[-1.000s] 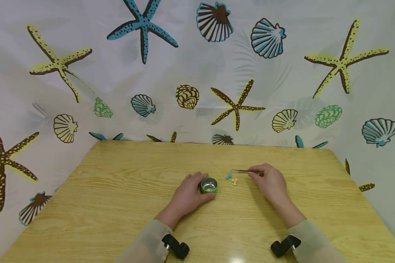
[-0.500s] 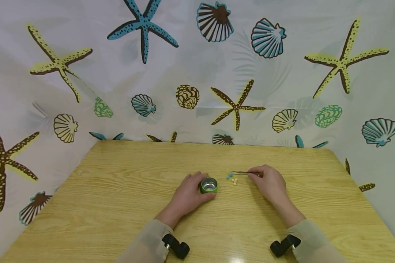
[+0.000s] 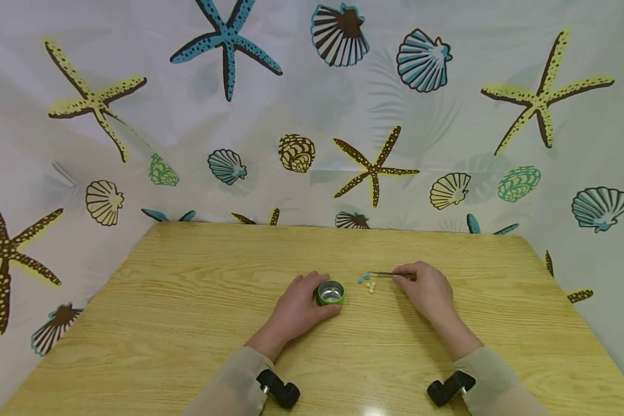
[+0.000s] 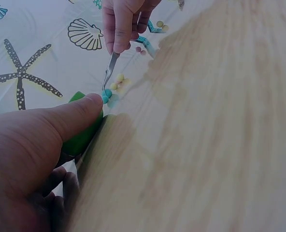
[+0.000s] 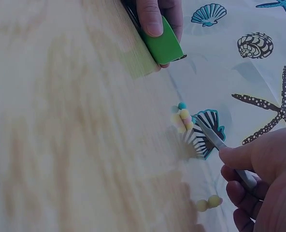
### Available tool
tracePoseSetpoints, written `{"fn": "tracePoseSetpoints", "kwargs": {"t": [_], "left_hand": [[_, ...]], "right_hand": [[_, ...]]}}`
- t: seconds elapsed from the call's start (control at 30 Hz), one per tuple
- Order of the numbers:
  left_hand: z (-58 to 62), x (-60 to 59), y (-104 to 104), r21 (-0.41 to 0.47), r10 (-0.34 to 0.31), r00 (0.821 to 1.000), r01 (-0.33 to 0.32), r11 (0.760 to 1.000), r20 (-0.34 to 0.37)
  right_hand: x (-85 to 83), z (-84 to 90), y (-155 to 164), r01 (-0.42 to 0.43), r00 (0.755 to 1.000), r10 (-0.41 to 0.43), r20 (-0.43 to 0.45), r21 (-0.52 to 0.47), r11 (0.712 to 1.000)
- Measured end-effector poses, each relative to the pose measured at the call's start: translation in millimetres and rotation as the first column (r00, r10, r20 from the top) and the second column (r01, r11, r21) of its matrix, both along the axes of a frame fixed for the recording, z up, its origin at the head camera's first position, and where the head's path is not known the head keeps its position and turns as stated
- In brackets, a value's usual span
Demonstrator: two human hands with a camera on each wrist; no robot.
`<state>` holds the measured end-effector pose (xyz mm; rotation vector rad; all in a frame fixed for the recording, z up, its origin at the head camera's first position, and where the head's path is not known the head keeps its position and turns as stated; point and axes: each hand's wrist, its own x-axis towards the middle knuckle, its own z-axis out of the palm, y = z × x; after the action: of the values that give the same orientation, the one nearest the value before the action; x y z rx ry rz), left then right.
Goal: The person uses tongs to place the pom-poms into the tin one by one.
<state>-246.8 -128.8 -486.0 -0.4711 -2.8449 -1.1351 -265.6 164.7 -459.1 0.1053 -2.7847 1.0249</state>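
Observation:
My left hand [image 3: 301,309] holds a small round green cup [image 3: 330,301] with a shiny metal inside, its thumb and fingers around the sides. In the left wrist view, the thumb lies along the cup's green wall [image 4: 80,137]. My right hand [image 3: 427,292] pinches slim metal tweezers [image 3: 390,274] that point left. Their tips are at one of the small blue balls [image 3: 366,277]; whether they grip it I cannot tell. Another blue ball [image 3: 360,280] lies beside it. Just in front sits a little cluster of yellow and pink balls [image 3: 371,288].
More yellow balls [image 5: 208,203] lie near my right hand in the right wrist view. The wooden table [image 3: 187,346] ends at a hanging cloth [image 3: 301,110] printed with shells and starfish. Black wrist mounts [image 3: 278,390] sit on both sleeves.
The tweezers' tips have come down slightly onto the blue balls, and the right hand has lowered a little. One blue ball has shifted slightly right. The left hand and cup stay put.

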Motion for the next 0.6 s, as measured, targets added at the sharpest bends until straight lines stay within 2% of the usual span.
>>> {"fn": "tracePoseSetpoints", "kwargs": {"t": [0.6], "left_hand": [[1.4,1.8,0.5,0.0,0.019,1.0,-0.019,1.0,0.024]], "right_hand": [[1.0,5.7,-1.2,0.014,1.0,-0.016,-0.025,-0.07,0.997]]}}
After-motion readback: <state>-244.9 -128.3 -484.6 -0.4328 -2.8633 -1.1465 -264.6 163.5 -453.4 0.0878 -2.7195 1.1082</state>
